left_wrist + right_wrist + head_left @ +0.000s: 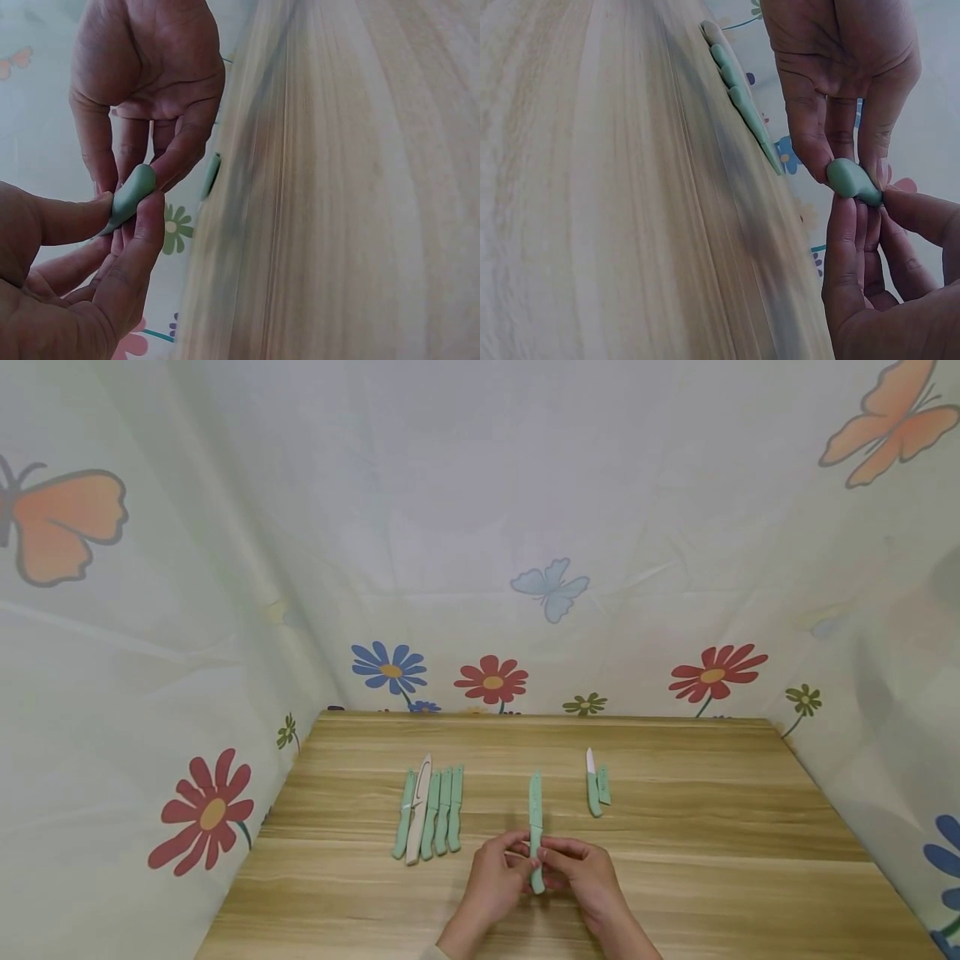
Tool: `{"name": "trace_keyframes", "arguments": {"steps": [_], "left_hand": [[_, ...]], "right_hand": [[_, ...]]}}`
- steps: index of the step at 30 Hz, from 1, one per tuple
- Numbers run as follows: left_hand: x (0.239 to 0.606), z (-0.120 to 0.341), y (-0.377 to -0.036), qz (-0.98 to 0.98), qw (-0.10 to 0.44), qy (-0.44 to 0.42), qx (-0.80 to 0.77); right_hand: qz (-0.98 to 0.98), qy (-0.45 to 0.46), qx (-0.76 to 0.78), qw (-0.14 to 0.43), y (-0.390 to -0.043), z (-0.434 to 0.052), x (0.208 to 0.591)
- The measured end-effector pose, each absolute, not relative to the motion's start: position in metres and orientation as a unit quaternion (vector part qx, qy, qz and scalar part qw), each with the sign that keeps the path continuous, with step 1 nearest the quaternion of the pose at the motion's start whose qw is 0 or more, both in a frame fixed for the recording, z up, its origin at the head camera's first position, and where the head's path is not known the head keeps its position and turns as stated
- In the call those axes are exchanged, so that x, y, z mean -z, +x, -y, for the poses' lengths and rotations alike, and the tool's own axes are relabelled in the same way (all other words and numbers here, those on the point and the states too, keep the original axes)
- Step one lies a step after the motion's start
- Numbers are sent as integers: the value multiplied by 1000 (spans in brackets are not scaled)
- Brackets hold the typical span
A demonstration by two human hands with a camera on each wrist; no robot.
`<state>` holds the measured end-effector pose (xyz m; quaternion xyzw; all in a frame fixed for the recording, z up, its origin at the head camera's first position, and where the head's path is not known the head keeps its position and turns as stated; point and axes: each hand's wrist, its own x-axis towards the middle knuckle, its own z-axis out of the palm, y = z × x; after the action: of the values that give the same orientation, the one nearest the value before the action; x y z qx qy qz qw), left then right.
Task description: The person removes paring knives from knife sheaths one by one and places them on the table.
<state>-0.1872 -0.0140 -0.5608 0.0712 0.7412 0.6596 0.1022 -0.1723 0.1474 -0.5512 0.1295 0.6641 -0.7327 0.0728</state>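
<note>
Both hands meet near the table's front edge around one mint-green knife (536,810), whose blade end wears a green sheath and points away from me. My left hand (516,853) pinches the handle from the left, thumb and forefinger on the rounded butt (135,191). My right hand (553,855) pinches the same handle from the right, fingertips on the butt (850,180). In the left wrist view my right hand (154,82) hangs above the handle. In the right wrist view my left hand (832,67) does the same.
Several sheathed knives, green with one cream, lie side by side in a row (429,812) left of the hands, also seen as a row (739,97). A bare white-bladed knife (592,783) lies beside its green sheath (603,785) at the right. Flower-printed cloth walls surround the wooden table (712,827).
</note>
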Motion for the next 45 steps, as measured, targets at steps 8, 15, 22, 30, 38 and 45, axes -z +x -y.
{"name": "trace_keyframes", "arguments": {"steps": [8, 15, 22, 30, 38, 45], "left_hand": [[562, 15, -188, -739, 104, 69, -662], [563, 17, -187, -737, 107, 68, -664], [564, 19, -186, -729, 127, 70, -669], [565, 17, -182, -729, 142, 72, -665], [569, 15, -181, -732, 140, 74, -663], [569, 15, -181, -741, 138, 72, -654]], "right_hand": [[-664, 135, 732, 71, -174, -146, 553], [-665, 137, 731, 66, -176, -145, 555], [-667, 148, 729, 46, -185, -145, 553], [-675, 148, 722, 20, -195, -144, 547], [-683, 148, 715, 16, -197, -142, 547], [-678, 153, 718, 15, -198, -142, 546]]}}
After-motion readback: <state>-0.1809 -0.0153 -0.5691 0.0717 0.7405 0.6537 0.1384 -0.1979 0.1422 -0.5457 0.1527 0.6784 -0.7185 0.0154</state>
